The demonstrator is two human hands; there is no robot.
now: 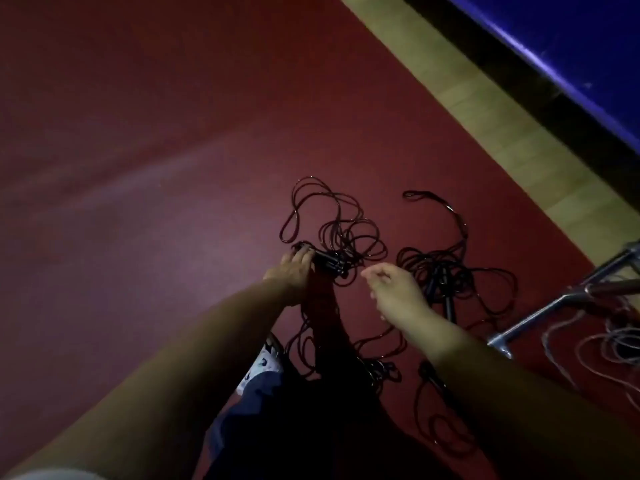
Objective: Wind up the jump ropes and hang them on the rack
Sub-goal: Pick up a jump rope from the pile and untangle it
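Several dark jump ropes lie tangled on the red floor. My left hand (294,271) grips a bundle of black rope handles (329,263), with thin loops (332,216) spreading beyond it and strands hanging below. My right hand (394,289) hovers just right of the bundle with fingers loosely curled, holding nothing that I can see. A second tangle (446,268) with black handles lies to the right of that hand. The metal rack (540,313) shows at the right edge.
Pale ropes (602,344) hang or lie by the rack's base. My shoe (265,362) and dark trouser leg are under my arms. A wooden floor strip (491,126) and a blue mat (571,46) run along the upper right.
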